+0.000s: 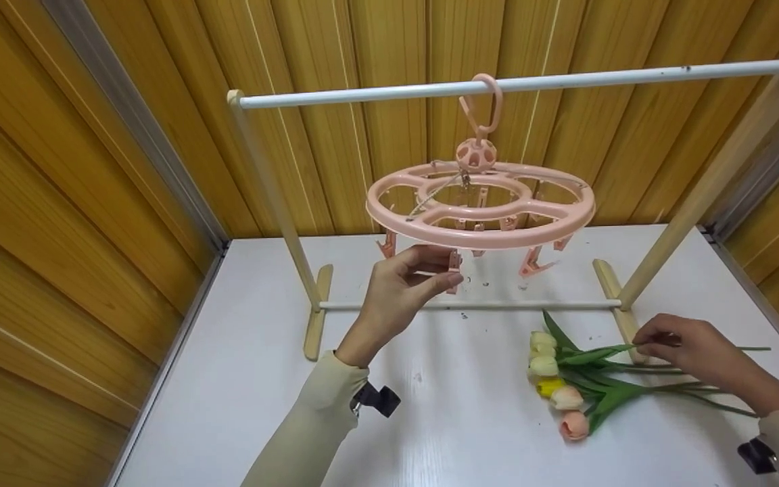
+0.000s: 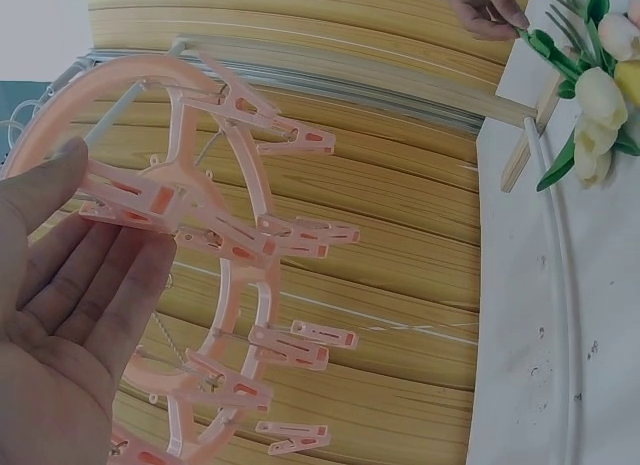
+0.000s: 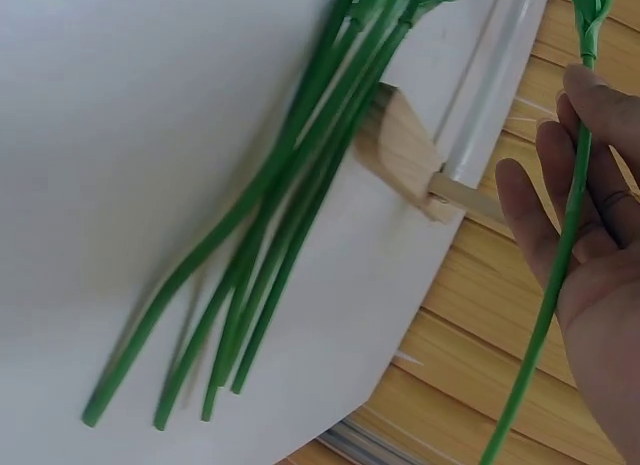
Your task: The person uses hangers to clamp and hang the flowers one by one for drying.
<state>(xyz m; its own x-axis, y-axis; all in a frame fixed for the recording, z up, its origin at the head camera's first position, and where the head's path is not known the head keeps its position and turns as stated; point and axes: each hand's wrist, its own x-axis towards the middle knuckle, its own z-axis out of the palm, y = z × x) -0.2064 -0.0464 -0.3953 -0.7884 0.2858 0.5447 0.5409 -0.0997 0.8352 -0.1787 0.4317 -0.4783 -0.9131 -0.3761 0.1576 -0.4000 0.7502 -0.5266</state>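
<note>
While my left hand pinched a pink clip below the near rim of the round pink hanger, my right hand held one green tulip stem between thumb and fingers, apart from the other stems. Right fingertips were near the stand's right wooden foot. Other tulips, white, yellow and peach, lay bunched on the white table, blooms leftward. Hanger hung by its hook from the white top rod, more clips dangling beneath. Wood-plank panels stood behind.
</note>
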